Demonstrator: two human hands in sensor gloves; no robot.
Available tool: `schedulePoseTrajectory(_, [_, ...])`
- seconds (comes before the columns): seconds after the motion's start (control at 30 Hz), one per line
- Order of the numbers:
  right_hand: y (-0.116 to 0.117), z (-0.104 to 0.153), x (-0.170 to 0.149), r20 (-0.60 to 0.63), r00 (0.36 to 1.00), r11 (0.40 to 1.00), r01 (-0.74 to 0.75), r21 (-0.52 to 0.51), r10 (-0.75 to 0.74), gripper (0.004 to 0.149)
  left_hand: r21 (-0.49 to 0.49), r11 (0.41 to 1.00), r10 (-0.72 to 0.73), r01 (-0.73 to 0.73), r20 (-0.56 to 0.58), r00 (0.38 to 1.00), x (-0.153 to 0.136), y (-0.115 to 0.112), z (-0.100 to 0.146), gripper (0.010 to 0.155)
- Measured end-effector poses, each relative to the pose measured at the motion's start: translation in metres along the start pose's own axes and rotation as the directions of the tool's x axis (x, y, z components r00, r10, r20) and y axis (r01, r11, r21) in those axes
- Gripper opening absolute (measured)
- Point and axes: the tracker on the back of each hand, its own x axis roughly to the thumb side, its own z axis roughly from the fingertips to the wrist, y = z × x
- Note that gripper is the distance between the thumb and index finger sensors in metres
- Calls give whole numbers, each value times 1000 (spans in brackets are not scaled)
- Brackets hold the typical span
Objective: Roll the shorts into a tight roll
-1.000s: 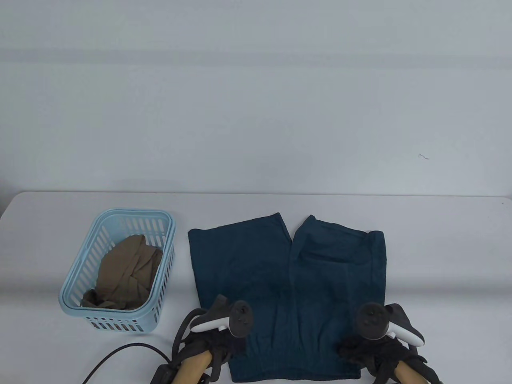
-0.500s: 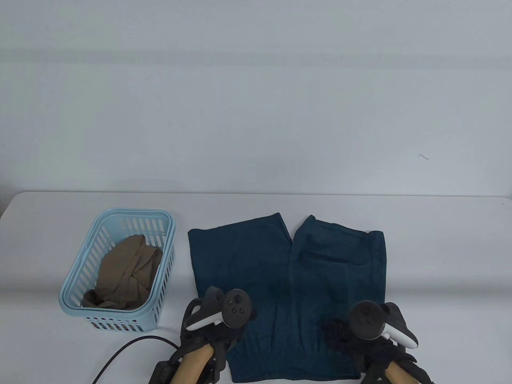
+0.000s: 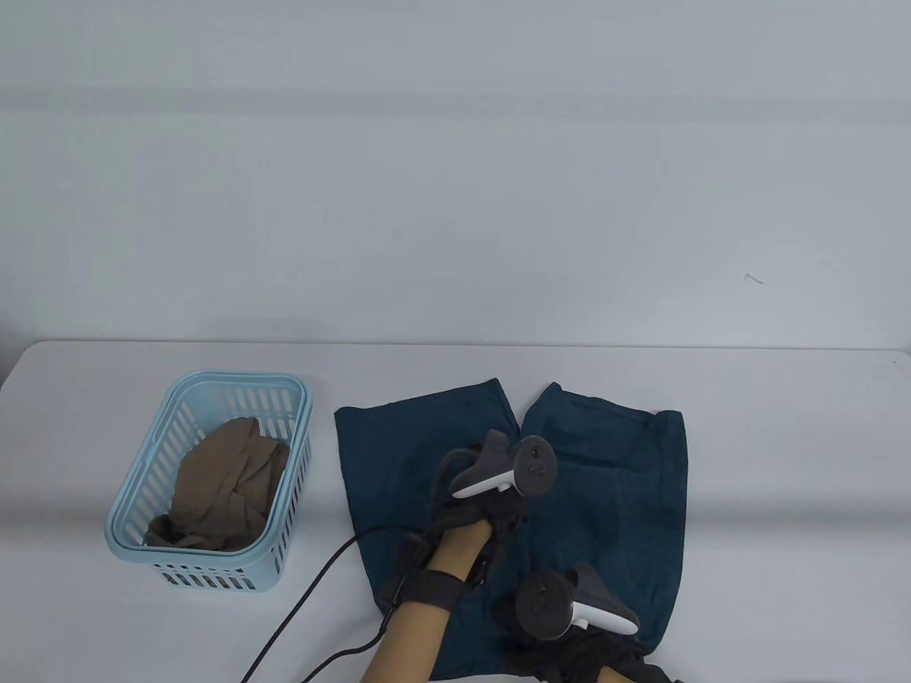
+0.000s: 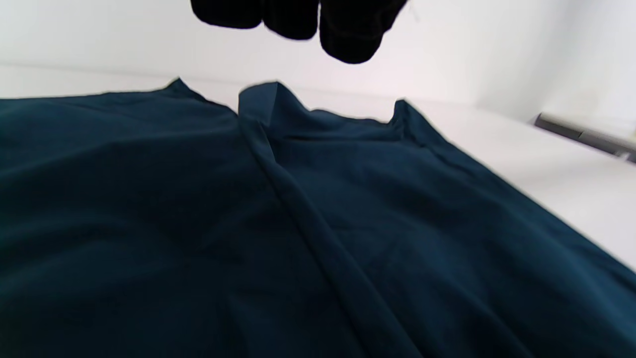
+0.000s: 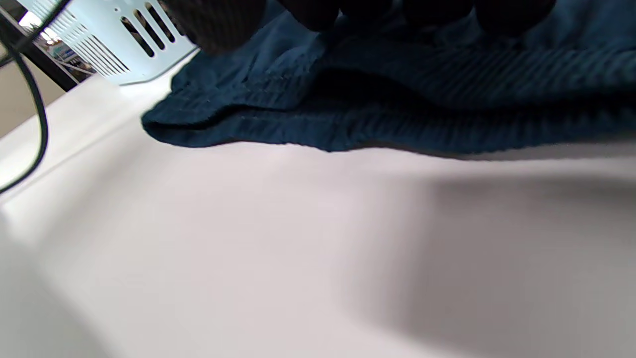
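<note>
Shorts (image 3: 512, 498) lie flat at lower centre. My left hand (image 3: 491, 512) has jumped from the waistband to mid-shorts, grip unclear; right hand (image 3: 569, 633) pinches the waistband, now lifted. Rolling starts.

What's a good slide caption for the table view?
Both gloved hands on dark teal shorts: left hand mid-garment, right hand at the near waistband, blue basket alongside.

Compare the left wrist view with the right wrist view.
Only the left wrist view shows the leg hems at the far end, with the left hand's fingertips above them. Only the right wrist view shows the ribbed waistband, the blue basket, a black cable and the right hand's fingers on the fabric. Both show the teal shorts and the white table.
</note>
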Motion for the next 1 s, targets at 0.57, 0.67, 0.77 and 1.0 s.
schedulePoseTrajectory(0.57, [13,-1,-1,-11,997,997,-77,6,77,67,-202,978,13,-43,-147,989,-30,-57,-65,53])
schedulePoseTrajectory(0.67, [13,-1,-5,6,997,997,-78,13,78,68,-203,978,12,-42,-146,989,-31,-60,-64,54])
schedulePoseTrajectory(0.77, [12,-1,-6,7,998,998,-64,10,64,67,-212,976,18,-50,-153,988,-34,-60,-64,54])
schedulePoseTrajectory(1.0, [8,-2,-7,5,998,998,-55,7,55,63,-197,980,-52,11,-201,978,-36,-58,-63,55])
